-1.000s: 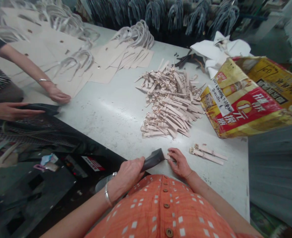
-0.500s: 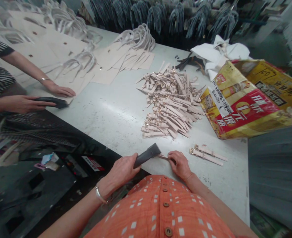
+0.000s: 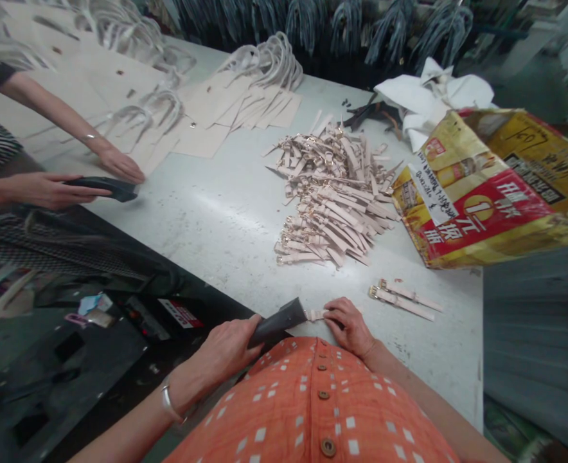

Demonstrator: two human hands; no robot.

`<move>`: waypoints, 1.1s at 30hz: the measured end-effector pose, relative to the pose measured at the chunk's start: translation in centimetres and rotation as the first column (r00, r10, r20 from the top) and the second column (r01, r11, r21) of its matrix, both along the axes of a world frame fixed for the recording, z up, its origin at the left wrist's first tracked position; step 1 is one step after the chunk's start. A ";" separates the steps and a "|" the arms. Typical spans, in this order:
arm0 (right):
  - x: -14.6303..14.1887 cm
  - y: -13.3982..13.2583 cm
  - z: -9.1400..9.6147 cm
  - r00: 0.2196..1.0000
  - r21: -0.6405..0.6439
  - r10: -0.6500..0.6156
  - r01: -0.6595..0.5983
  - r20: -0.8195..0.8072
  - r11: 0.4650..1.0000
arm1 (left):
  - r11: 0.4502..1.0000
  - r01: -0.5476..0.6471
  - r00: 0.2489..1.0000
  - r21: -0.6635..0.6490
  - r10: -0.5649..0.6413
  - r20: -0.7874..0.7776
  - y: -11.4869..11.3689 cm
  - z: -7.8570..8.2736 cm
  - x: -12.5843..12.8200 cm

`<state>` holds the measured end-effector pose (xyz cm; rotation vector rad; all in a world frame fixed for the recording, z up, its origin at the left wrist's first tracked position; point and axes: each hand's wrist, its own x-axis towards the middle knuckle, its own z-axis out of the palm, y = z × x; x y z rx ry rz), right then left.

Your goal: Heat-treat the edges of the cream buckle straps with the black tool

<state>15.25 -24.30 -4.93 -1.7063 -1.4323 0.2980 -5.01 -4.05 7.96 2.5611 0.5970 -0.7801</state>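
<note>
The left hand point(image 3: 226, 347), clamped around the dark flat tool point(image 3: 279, 319), has dropped and drawn back toward the body since a moment ago, so the tool's broad end now meets the pale strap point(image 3: 315, 314) rather than hovering over it. The right hand point(image 3: 349, 325), fingers closed down on the strap's other end, pins it to the desk point(image 3: 226, 218), which suggests the stroke is under way. Two loose straps point(image 3: 402, 299) lie just right of that hand, the strap heap point(image 3: 335, 199) well beyond.

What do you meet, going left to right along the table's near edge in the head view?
The person's left hand → dark flat tool → short pale leather strap → right hand → two pale buckled straps lying side by side.
</note>
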 end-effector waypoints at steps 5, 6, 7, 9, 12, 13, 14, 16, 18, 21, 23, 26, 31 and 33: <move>0.3 0.2 0.0 0.999 -0.016 0.009 -0.009 -0.041 1.000 | 0.999 0.036 0.999 0.002 -0.036 -0.002 -0.9 -0.5 0.4; 0.3 0.2 0.1 0.999 -0.022 0.013 -0.014 -0.048 1.000 | 0.999 0.042 0.999 0.004 -0.042 -0.007 -1.1 -0.7 0.7; 0.3 0.2 0.2 0.998 -0.027 0.018 -0.019 -0.053 0.999 | 0.999 0.051 0.999 0.002 -0.051 -0.010 -1.3 -0.9 0.9; 0.4 0.2 0.4 0.998 -0.037 0.023 -0.025 -0.061 0.999 | 0.998 0.070 0.998 0.001 -0.070 -0.004 -1.4 -1.1 1.3; 0.4 0.2 0.5 0.998 -0.051 0.023 -0.026 -0.063 0.998 | 0.998 0.068 0.998 0.005 -0.068 -0.013 -1.4 -0.8 1.5; 0.4 0.2 0.6 0.998 -0.053 0.024 -0.027 -0.063 0.998 | 0.998 0.063 0.998 0.009 -0.063 -0.020 -1.3 -0.6 1.5; 0.4 0.2 0.6 0.998 -0.052 0.025 -0.028 -0.064 0.998 | 0.998 0.057 0.998 0.012 -0.057 -0.024 -1.1 -0.4 1.4; 0.4 0.2 0.5 0.998 -0.050 0.025 -0.028 -0.065 0.998 | 0.998 0.052 0.998 0.019 -0.052 -0.031 -0.9 -0.1 1.2; 0.4 0.2 0.4 0.998 -0.051 0.026 -0.030 -0.064 0.998 | 0.998 0.058 0.998 0.023 -0.058 -0.031 -0.8 0.0 1.3; 0.5 0.2 0.4 0.998 -0.051 0.035 -0.038 -0.059 0.998 | 0.997 0.067 0.997 0.023 -0.066 -0.037 -1.0 -0.3 1.8; 0.5 0.3 0.4 0.998 -0.046 0.037 -0.040 -0.054 0.998 | 0.998 0.061 0.997 0.020 -0.060 -0.037 -1.3 -0.6 2.2; 0.4 0.4 0.6 0.998 -0.049 0.019 -0.022 -0.052 0.999 | 0.999 0.033 0.999 0.028 -0.032 -0.034 -1.5 -1.0 2.3; 0.0 0.8 1.0 0.999 -0.108 -0.026 0.022 -0.041 0.994 | 1.000 -0.018 0.999 0.010 0.019 -0.046 -1.6 -0.9 1.5; -0.2 0.9 0.9 0.999 -0.124 -0.031 0.030 -0.007 0.992 | 1.000 -0.029 0.998 0.000 0.029 -0.052 -1.6 -0.7 1.3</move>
